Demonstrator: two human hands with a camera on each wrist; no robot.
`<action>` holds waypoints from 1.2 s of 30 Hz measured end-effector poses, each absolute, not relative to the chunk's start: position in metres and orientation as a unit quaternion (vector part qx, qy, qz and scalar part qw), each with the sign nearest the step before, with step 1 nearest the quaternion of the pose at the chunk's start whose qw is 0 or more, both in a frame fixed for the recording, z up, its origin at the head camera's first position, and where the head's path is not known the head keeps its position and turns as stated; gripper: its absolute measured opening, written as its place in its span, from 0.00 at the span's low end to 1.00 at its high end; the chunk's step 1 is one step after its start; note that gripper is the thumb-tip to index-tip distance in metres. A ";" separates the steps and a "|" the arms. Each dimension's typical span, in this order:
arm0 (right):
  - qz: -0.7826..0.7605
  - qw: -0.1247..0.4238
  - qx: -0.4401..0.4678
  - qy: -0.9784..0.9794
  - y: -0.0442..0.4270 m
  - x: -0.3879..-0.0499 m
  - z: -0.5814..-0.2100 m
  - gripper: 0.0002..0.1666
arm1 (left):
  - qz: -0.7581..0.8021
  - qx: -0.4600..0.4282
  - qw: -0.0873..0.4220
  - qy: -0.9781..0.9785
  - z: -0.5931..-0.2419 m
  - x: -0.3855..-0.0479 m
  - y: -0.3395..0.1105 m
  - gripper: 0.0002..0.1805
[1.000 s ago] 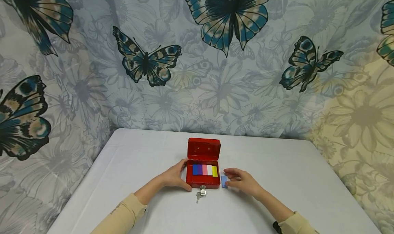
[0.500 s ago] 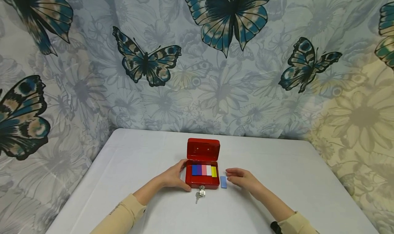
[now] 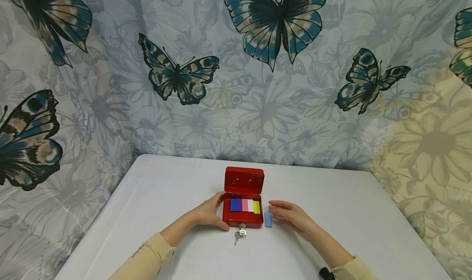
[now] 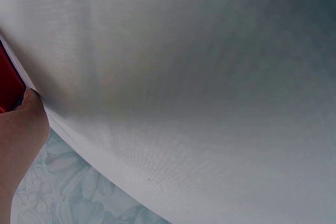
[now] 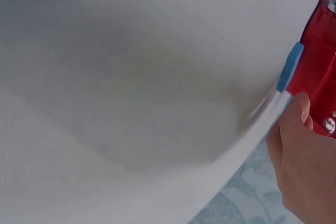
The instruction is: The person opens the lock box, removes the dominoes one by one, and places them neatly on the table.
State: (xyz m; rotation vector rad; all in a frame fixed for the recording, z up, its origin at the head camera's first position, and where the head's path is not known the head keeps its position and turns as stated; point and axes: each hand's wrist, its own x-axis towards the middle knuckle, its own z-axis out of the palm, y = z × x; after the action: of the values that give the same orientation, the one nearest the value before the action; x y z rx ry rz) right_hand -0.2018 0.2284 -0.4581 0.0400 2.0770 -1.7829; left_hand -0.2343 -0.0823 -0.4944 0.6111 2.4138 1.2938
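Observation:
A red metal cash box (image 3: 242,222) with its lid (image 3: 244,179) raised stands on the white table. Inside, bars in blue, purple, pink, white and yellow (image 3: 256,206) lie side by side. A padlock (image 3: 242,230) with a key (image 3: 237,237) hangs at its front. My left hand (image 3: 209,212) holds the box's left side, thumb at the front corner, fingers toward the back. A light blue bar (image 3: 268,220) lies on the table just right of the box. My right hand (image 3: 293,217) hovers beside this bar, fingers loosely bent, holding nothing.
The white table (image 3: 184,173) reaches back to a wall cloth with butterflies and flowers (image 3: 269,108). Its front corners run out of the head view.
One second ago my right thumb was at the light blue bar. The hand has since drawn slightly off, leaving the bar beside the box. The left hand stays put.

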 end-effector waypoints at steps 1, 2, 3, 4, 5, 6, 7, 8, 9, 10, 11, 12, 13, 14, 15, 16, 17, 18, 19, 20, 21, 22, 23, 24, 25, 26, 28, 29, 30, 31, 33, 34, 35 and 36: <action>-0.642 0.201 0.014 0.740 0.228 -0.202 -0.457 0.35 | 0.455 0.215 0.167 0.848 -0.495 -0.234 -0.082 0.59; -0.647 0.199 0.016 0.736 0.226 -0.202 -0.457 0.35 | 0.456 0.216 0.167 0.847 -0.494 -0.235 -0.082 0.59; -0.650 0.198 0.018 0.734 0.225 -0.201 -0.456 0.35 | 0.456 0.216 0.168 0.847 -0.494 -0.235 -0.082 0.59; -0.652 0.194 0.020 0.732 0.224 -0.201 -0.456 0.34 | 0.456 0.215 0.169 0.847 -0.494 -0.235 -0.082 0.59; -0.654 0.190 0.025 0.732 0.222 -0.201 -0.455 0.34 | 0.456 0.214 0.169 0.847 -0.494 -0.235 -0.082 0.59; -0.655 0.185 0.029 0.732 0.221 -0.201 -0.455 0.34 | 0.456 0.214 0.170 0.847 -0.494 -0.235 -0.082 0.59; -0.655 0.180 0.033 0.733 0.219 -0.201 -0.455 0.33 | 0.456 0.213 0.171 0.847 -0.494 -0.235 -0.082 0.59; -0.655 0.174 0.036 0.735 0.217 -0.201 -0.454 0.33 | 0.455 0.212 0.172 0.848 -0.493 -0.234 -0.082 0.59; -0.654 0.167 0.038 0.737 0.215 -0.201 -0.454 0.33 | 0.454 0.211 0.172 0.848 -0.493 -0.234 -0.082 0.59; -0.653 0.160 0.040 0.739 0.213 -0.201 -0.453 0.32 | 0.453 0.210 0.173 0.849 -0.493 -0.234 -0.082 0.59; -0.654 0.154 0.043 0.739 0.211 -0.201 -0.452 0.31 | 0.453 0.210 0.172 0.849 -0.493 -0.234 -0.082 0.59; -0.655 0.150 0.043 0.739 0.209 -0.201 -0.452 0.30 | 0.453 0.209 0.173 0.849 -0.493 -0.234 -0.082 0.59; -0.656 0.146 0.043 0.740 0.207 -0.201 -0.451 0.30 | 0.454 0.209 0.172 0.849 -0.493 -0.234 -0.082 0.59; -0.657 0.142 0.043 0.739 0.205 -0.201 -0.451 0.29 | 0.454 0.209 0.172 0.849 -0.493 -0.234 -0.082 0.59; -0.659 0.139 0.043 0.737 0.203 -0.201 -0.450 0.28 | 0.455 0.209 0.172 0.849 -0.493 -0.234 -0.082 0.59; -0.660 0.137 0.041 0.737 0.201 -0.201 -0.449 0.27 | 0.455 0.209 0.172 0.848 -0.493 -0.234 -0.082 0.59; -0.662 0.137 0.039 0.736 0.199 -0.202 -0.449 0.27 | 0.456 0.210 0.172 0.848 -0.493 -0.234 -0.082 0.59; -0.661 0.137 0.036 0.737 0.197 -0.202 -0.449 0.27 | 0.457 0.211 0.172 0.847 -0.493 -0.235 -0.083 0.59; -0.661 0.137 0.033 0.738 0.195 -0.203 -0.448 0.26 | 0.458 0.213 0.171 0.846 -0.493 -0.235 -0.083 0.59; -0.661 0.137 0.029 0.737 0.193 -0.204 -0.448 0.26 | 0.459 0.214 0.171 0.845 -0.493 -0.235 -0.083 0.59; -0.660 0.138 0.025 0.738 0.191 -0.205 -0.448 0.26 | 0.460 0.216 0.171 0.844 -0.494 -0.235 -0.083 0.59; -0.659 0.140 0.019 0.739 0.189 -0.206 -0.448 0.26 | 0.462 0.216 0.170 0.843 -0.494 -0.235 -0.083 0.59; -0.658 0.141 0.014 0.739 0.188 -0.207 -0.448 0.26 | 0.463 0.217 0.170 0.842 -0.494 -0.235 -0.083 0.59; -0.658 0.142 0.010 0.740 0.186 -0.208 -0.448 0.26 | 0.464 0.217 0.170 0.842 -0.494 -0.235 -0.084 0.59; -0.657 0.142 0.006 0.740 0.184 -0.209 -0.448 0.26 | 0.464 0.217 0.170 0.842 -0.494 -0.235 -0.084 0.59; -0.657 0.144 0.002 0.740 0.182 -0.210 -0.448 0.26 | 0.464 0.216 0.170 0.842 -0.494 -0.235 -0.084 0.59; -0.658 0.147 -0.008 0.739 0.180 -0.212 -0.450 0.26 | 0.463 0.214 0.171 0.843 -0.493 -0.235 -0.084 0.59; -0.658 0.147 -0.012 0.738 0.178 -0.212 -0.450 0.26 | 0.463 0.214 0.171 0.843 -0.494 -0.235 -0.084 0.59; -0.659 0.148 -0.015 0.737 0.177 -0.213 -0.450 0.25 | 0.462 0.213 0.172 0.844 -0.493 -0.235 -0.084 0.59; -0.659 0.149 -0.019 0.737 0.176 -0.213 -0.451 0.25 | 0.462 0.212 0.172 0.844 -0.493 -0.235 -0.083 0.59; -0.658 0.149 -0.027 0.737 0.174 -0.215 -0.452 0.26 | 0.461 0.210 0.173 0.844 -0.493 -0.234 -0.083 0.59; -0.657 0.149 -0.029 0.739 0.172 -0.215 -0.452 0.26 | 0.461 0.210 0.174 0.845 -0.493 -0.234 -0.083 0.59; -0.655 0.147 -0.030 0.740 0.171 -0.216 -0.452 0.26 | 0.460 0.209 0.174 0.845 -0.493 -0.234 -0.083 0.59; -0.652 0.147 -0.031 0.743 0.169 -0.217 -0.452 0.25 | 0.459 0.210 0.173 0.846 -0.493 -0.234 -0.083 0.59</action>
State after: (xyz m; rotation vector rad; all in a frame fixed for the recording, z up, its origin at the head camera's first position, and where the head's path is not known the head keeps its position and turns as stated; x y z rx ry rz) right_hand -0.2167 0.1693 -0.4525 -0.0881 2.1394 -1.8768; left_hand -0.2341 -0.0828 -0.4931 0.5952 2.3994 1.3016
